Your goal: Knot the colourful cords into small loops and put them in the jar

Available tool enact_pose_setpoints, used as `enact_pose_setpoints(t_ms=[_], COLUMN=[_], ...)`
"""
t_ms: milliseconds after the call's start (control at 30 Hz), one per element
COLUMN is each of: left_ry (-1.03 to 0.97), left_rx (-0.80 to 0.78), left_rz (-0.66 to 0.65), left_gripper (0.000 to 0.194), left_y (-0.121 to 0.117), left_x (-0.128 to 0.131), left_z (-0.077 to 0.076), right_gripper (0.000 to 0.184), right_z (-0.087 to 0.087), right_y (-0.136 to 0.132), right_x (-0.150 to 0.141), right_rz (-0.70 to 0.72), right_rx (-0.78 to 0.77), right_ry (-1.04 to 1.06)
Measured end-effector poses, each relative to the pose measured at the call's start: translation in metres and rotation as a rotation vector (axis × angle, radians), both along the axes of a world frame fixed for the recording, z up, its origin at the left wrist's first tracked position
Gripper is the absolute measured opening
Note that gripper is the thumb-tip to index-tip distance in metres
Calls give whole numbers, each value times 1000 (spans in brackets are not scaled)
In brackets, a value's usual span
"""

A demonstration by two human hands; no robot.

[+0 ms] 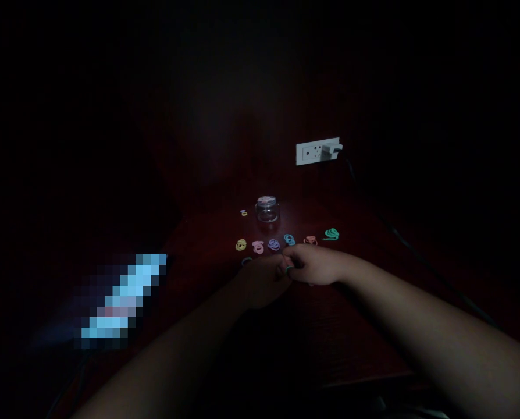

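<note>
My left hand [266, 280] and my right hand [316, 265] meet just in front of a row of small hair ties. The right fingers are closed in a pinch, with a green hair tie [289, 269] showing at their tips. On the left, the fingers are curled in and dark, and what they hold is hidden. Beyond the hands lie sorted piles: yellow hair ties [241, 245], pink hair ties [258, 247], purple hair ties [274, 245], blue hair ties [289, 239], orange hair ties [311, 240] and green hair ties [331, 234]. A dark band [246, 262] peeks out beside my left hand.
A lidded clear jar [267, 210] stands behind the piles, with a few small bands [244, 213] to its left. A bright blurred-out screen [127, 299] lies at left. The wall socket [316, 151] holds a plug; a cable [438, 273] runs down the right.
</note>
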State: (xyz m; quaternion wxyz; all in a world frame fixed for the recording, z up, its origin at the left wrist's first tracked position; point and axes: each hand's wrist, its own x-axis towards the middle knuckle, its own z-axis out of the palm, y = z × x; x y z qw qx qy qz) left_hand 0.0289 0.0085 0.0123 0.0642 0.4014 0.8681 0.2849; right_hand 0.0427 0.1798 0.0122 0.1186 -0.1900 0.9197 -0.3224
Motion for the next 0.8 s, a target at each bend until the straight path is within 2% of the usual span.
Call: enact_pose_setpoints(t_ms=[167, 300, 467, 800], left_ry=[-32, -19, -15, -27], left_rx=[2, -15, 4, -22], left_rz=[-31, -6, -37, 23], left_gripper=[15, 13, 12, 4], left_y=[0, 0, -2, 2], left_x=[-1, -2, -3, 4], left_z=[0, -1, -1, 6], right_gripper=[8, 9, 10, 5], right_z=[-2, -3, -5, -3], right_y=[0, 1, 2, 1], right_x=[-2, -2, -3, -2], right_rz=[2, -1, 2, -16], right_rx=[-31, -48, -66, -57], right_ry=[-28, -44, -58, -69])
